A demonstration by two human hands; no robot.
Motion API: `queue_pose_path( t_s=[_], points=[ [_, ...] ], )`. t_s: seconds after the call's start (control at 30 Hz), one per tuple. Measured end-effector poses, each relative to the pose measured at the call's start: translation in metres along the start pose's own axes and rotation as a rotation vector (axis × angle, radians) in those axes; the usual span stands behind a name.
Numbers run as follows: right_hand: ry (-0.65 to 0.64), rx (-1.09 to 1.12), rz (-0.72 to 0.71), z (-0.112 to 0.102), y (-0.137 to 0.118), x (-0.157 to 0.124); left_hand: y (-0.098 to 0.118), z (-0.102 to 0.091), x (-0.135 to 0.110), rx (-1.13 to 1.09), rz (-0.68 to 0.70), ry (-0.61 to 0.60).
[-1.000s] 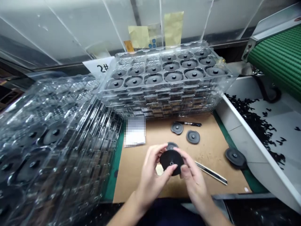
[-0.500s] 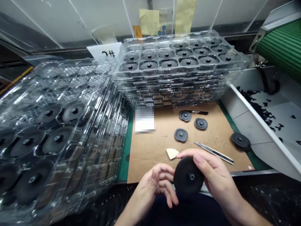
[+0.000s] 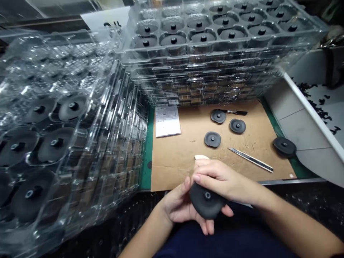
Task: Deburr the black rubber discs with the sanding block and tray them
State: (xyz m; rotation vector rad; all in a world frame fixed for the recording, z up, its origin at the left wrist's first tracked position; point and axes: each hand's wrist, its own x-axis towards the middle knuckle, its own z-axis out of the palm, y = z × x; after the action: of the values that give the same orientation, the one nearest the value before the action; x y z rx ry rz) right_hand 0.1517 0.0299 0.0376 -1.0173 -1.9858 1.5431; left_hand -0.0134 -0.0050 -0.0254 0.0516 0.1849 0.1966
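A black round disc with a small centre hub (image 3: 206, 201) is held low over my lap, below the front edge of the brown cardboard mat (image 3: 188, 157). My left hand (image 3: 179, 207) cups it from underneath, fingers curled beneath the disc. My right hand (image 3: 223, 181) lies across its top, fingers wrapped over the rim. Three more black discs (image 3: 212, 139) lie loose on the mat behind my hands, and another black disc (image 3: 284, 146) sits at the mat's right edge.
A slim knife (image 3: 251, 159) lies on the mat right of my hands; a black pen (image 3: 236, 112) and a white paper slip (image 3: 167, 121) lie farther back. Stacked clear trays holding discs (image 3: 204, 53) stand behind, and a leaning tray stack (image 3: 61, 136) fills the left. A white bin wall (image 3: 309, 143) is right.
The view tilted down and closer. My right hand turned over onto the disc's top, and my left hand closed in under it; the disc sank slightly toward my lap.
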Motion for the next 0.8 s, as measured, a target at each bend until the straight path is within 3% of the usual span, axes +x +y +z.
queue_pose_path(
  t_s=[0.13,0.23,0.33,0.4,0.43,0.6,0.8],
  points=[
    [-0.027,-0.108,0.036,0.005,0.014,0.007,-0.003,-0.014,0.003,-0.123,0.013,0.02],
    [0.001,-0.054,0.07,0.004,0.025,0.011,0.001,-0.017,0.003,-0.188,0.045,0.073],
    [0.304,0.036,0.191,0.001,0.041,0.006,0.004,-0.013,0.001,-0.203,0.204,0.147],
    [0.519,-0.046,0.265,0.002,0.055,-0.002,0.005,-0.009,-0.002,-0.193,0.371,0.243],
    [0.55,-0.128,0.281,0.005,0.063,-0.007,0.006,-0.007,-0.003,-0.188,0.447,0.303],
    [0.346,-0.568,0.264,0.036,0.104,-0.018,0.012,-0.006,-0.009,-0.176,0.671,0.539],
    [0.433,-0.559,0.287,0.046,0.109,-0.005,0.019,-0.009,-0.009,-0.253,0.755,0.613]
  ],
)
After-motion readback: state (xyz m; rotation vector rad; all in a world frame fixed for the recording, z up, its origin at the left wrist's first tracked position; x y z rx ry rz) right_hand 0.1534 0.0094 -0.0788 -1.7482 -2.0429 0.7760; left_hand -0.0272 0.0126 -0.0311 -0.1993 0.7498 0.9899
